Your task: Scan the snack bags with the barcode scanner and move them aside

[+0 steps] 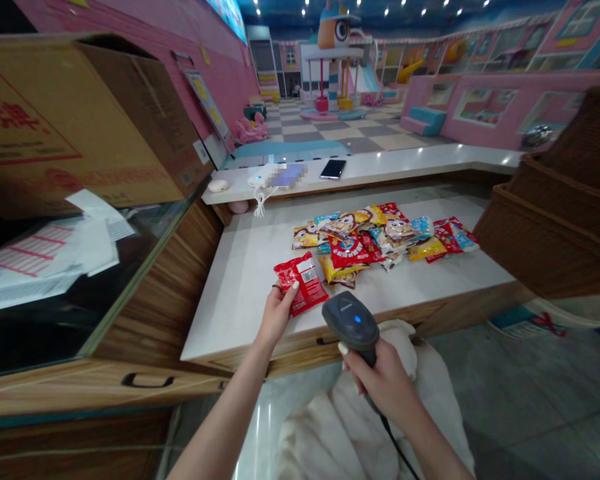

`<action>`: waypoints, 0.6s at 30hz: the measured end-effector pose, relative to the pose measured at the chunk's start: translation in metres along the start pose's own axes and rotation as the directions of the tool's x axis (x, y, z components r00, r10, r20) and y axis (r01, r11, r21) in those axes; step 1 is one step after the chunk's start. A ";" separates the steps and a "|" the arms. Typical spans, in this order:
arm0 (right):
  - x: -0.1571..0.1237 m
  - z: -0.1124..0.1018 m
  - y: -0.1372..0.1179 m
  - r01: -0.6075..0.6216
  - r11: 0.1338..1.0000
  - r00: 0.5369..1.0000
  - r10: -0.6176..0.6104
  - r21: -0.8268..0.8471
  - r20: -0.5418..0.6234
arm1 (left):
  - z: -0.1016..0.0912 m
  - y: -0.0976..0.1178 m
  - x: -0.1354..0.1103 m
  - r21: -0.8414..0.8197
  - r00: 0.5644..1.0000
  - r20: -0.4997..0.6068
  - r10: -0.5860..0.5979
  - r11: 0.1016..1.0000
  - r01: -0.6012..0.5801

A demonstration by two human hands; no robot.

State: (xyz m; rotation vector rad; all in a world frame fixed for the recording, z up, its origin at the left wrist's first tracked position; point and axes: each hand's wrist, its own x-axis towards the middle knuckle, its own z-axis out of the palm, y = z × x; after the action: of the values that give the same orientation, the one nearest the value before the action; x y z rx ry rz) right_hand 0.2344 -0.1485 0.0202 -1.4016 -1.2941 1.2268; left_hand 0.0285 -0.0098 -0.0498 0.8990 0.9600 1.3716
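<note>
My left hand [277, 313] holds a red snack packet [303, 283] by its lower corner, with the packet's barcode facing up. My right hand [385, 387] is shut around the grip of a dark grey handheld barcode scanner [351, 321], which shows a small blue light and trails a black cable. The scanner's head is tilted toward the red packet, a short way from it. Beyond both hands, a heap of several colourful snack packets [375, 240] lies on the white counter [253, 283].
A large cardboard box [80, 127] and loose papers [45, 253] on glass are at left. A woven wicker basket [565, 213] juts in at right. A smartphone [333, 169] lies on a higher white ledge [420, 164], and white fluffy fabric [360, 413] sits below my hands.
</note>
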 end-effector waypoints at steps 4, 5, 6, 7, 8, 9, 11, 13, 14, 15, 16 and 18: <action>0.003 0.002 -0.002 0.052 0.998 0.999 -0.052 -0.033 -0.002 | 0.000 -0.002 0.000 0.027 1.000 0.002 0.005 1.000 -0.005; 0.004 0.002 -0.001 0.059 0.997 0.998 -0.059 -0.043 -0.003 | 0.001 -0.001 0.000 0.032 1.000 -0.003 0.007 0.999 -0.007; 0.004 0.003 -0.001 0.062 0.997 0.998 -0.062 -0.050 -0.003 | 0.002 -0.001 0.000 0.036 1.000 -0.009 0.009 0.999 -0.009; 0.004 0.003 -0.001 0.062 0.997 0.998 -0.062 -0.052 0.000 | 0.002 0.000 0.000 0.039 1.000 -0.012 0.010 0.999 -0.009; 0.004 0.003 0.000 0.059 0.997 0.998 -0.059 -0.050 0.001 | 0.002 0.001 0.000 0.041 1.000 -0.013 0.009 0.999 -0.009; 0.005 0.003 0.000 0.056 0.997 0.998 -0.056 -0.045 0.000 | 0.003 0.002 -0.001 0.041 1.000 -0.011 0.008 0.999 -0.008; 0.004 0.003 0.001 0.050 0.998 0.999 -0.050 -0.037 -0.009 | 0.003 0.002 -0.001 0.036 1.000 0.003 0.001 0.999 -0.001; 0.003 0.002 0.001 0.044 0.998 0.999 -0.044 -0.043 -0.017 | 0.004 0.001 -0.002 0.028 1.000 0.012 -0.004 1.000 0.004; 0.003 0.002 0.002 0.043 0.998 0.999 -0.044 -0.046 -0.020 | 0.004 0.001 -0.002 0.025 1.000 0.011 -0.002 1.000 0.002; 0.002 0.002 0.002 0.042 0.998 0.999 -0.043 -0.048 -0.022 | 0.004 -0.001 -0.002 0.022 1.000 0.005 0.003 1.000 -0.003; 0.001 0.001 0.002 0.042 0.998 0.999 -0.043 -0.046 -0.026 | 0.004 -0.001 -0.002 0.017 1.000 -0.004 0.011 1.000 -0.011; -0.001 0.000 0.003 0.027 0.999 0.999 -0.028 -0.033 -0.034 | 0.003 0.001 -0.001 0.020 0.999 -0.023 0.038 0.999 -0.038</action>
State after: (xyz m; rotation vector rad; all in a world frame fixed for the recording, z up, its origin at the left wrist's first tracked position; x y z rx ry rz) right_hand 0.2354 -0.1500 0.0170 -1.4177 -1.3107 1.1629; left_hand 0.0314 -0.0106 -0.0479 0.9217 0.9805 1.4099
